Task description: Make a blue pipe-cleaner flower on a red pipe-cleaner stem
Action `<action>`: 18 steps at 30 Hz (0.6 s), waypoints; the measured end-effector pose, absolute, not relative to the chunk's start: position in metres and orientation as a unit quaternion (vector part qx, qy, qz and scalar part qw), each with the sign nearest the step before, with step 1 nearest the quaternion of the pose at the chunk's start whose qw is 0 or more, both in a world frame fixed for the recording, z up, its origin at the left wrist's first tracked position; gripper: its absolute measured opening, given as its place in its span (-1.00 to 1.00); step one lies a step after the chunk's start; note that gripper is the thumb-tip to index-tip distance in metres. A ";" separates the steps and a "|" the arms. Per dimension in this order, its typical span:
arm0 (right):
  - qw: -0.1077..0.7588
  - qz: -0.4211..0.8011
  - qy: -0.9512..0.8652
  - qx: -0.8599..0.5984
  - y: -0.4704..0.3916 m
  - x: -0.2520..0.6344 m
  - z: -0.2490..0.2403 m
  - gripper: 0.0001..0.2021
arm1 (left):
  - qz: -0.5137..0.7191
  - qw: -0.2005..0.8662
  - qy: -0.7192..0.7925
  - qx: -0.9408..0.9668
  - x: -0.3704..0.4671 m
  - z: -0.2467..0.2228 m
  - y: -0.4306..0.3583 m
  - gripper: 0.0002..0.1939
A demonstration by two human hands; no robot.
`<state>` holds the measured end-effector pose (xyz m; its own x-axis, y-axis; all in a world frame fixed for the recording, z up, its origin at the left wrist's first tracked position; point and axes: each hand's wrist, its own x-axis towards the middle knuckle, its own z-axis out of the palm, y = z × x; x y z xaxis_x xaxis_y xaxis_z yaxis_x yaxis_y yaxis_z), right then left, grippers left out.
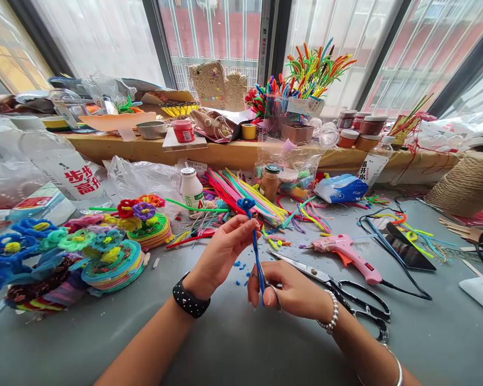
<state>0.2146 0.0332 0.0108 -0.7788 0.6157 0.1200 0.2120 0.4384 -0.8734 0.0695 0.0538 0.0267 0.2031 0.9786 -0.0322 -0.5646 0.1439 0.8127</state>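
Observation:
My left hand [215,254] is closed, pinching a blue pipe-cleaner flower [246,204] just below its curled head. The flower's stem hangs down in blue strands toward my right hand [295,287]. That hand is closed around small metal scissors [279,300], whose loop shows by the thumb; the blades sit close against the stem's lower part, mostly hidden by fingers. Blue fluff clippings [238,264] are scattered on the grey table [225,343] behind my hands. Large black-handled scissors [304,266] rest on the table just beyond my right hand.
A pink glue gun [348,252] and a black phone [406,246] lie to the right. Finished pipe-cleaner flowers [36,241] stand on the left. Loose pipe cleaners [245,195], a white bottle [191,190] and a brown jar [270,182] are behind my hands, before a cluttered ledge [225,155].

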 end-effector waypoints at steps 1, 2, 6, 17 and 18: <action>0.221 0.463 -0.818 -0.260 0.034 0.214 0.010 -0.33 | 0.559 0.697 0.295 0.337 0.069 0.027 0.054 -0.94; 0.225 0.459 -0.816 -0.269 0.034 0.214 0.009 -0.35 | 0.565 0.699 0.291 0.328 0.069 0.027 0.054 -0.94; 0.240 0.458 -0.802 -0.300 0.034 0.211 0.006 -0.42 | 0.593 0.695 0.285 0.289 0.068 0.030 0.055 -0.90; 0.276 0.416 -0.790 -0.356 0.038 0.213 0.007 -0.48 | 0.571 0.647 0.351 0.365 0.069 0.033 0.053 -0.87; 0.279 0.408 -0.789 -0.365 0.039 0.214 0.007 -0.48 | 0.567 0.632 0.364 0.382 0.068 0.034 0.053 -0.85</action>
